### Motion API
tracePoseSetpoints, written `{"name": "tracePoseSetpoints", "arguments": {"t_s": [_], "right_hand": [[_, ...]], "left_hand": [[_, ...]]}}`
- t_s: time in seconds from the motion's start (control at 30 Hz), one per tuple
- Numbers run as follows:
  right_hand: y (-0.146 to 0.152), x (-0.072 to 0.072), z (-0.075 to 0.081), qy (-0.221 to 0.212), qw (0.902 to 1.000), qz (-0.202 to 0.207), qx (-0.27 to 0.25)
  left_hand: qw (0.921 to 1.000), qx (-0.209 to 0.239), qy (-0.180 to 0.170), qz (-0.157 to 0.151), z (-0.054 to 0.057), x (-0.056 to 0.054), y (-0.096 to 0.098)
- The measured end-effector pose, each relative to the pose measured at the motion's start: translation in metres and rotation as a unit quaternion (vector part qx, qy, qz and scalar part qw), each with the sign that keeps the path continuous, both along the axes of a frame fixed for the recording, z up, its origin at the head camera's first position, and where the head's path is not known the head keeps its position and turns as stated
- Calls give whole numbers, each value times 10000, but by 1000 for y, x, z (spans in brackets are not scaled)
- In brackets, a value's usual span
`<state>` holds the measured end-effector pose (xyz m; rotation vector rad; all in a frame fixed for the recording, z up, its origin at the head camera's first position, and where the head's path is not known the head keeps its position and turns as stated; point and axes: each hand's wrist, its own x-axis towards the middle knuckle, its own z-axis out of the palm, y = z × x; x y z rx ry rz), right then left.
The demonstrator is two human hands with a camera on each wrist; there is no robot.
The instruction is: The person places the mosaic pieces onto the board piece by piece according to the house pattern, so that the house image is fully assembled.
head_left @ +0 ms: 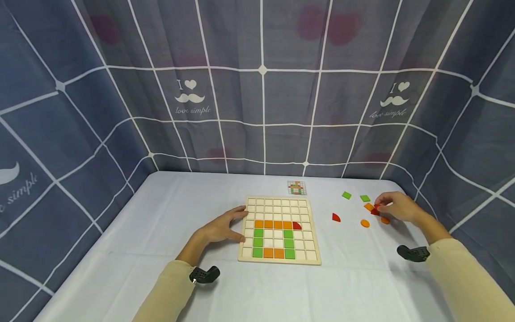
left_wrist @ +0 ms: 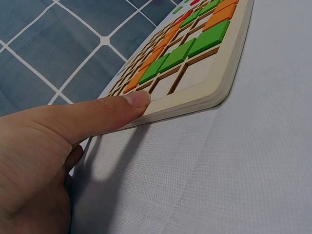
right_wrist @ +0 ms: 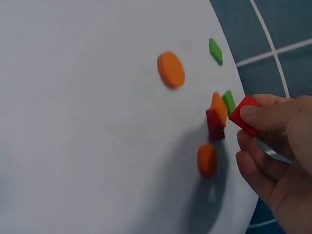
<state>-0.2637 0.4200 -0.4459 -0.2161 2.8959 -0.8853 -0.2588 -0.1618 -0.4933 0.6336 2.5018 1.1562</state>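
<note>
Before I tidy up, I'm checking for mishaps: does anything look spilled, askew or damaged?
Nothing looks spilled or damaged. The board lies flat, its tiles seated in their squares. One red wedge lies nearer the board than the other loose pieces, so it looks slightly stray, perhaps just ordinary scatter.

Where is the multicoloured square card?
In the head view, the card lies right of centre, just beyond the square wooden grid board, near its far-right corner.
</note>
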Motion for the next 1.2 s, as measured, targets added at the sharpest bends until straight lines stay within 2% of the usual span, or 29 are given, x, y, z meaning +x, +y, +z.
{"name": "tracePoseSetpoints", "arguments": {"t_s": [0.27, 0.47, 0.83, 1.07, 1.2], "right_hand": [[-44, -13, 22, -72, 9977, 609, -280], [-76, -24, 28, -210, 9941, 943, -499], [-148, -41, 28, -210, 9853, 1524, -745], [-187, -45, 25, -287, 9752, 1880, -1134], [-205, -47, 22, -247, 9716, 1985, -1261]], "left_hand": [[10000, -55, -15, 30, 1, 0, 0], [10000, -33, -23, 58, 2, 0, 0], [9999, -58, -80, 105, 0, 0, 1], [10000, 34, -38, -82, 0, -1, -1], [10000, 1, -40, -30, 1, -1, -1]]}}
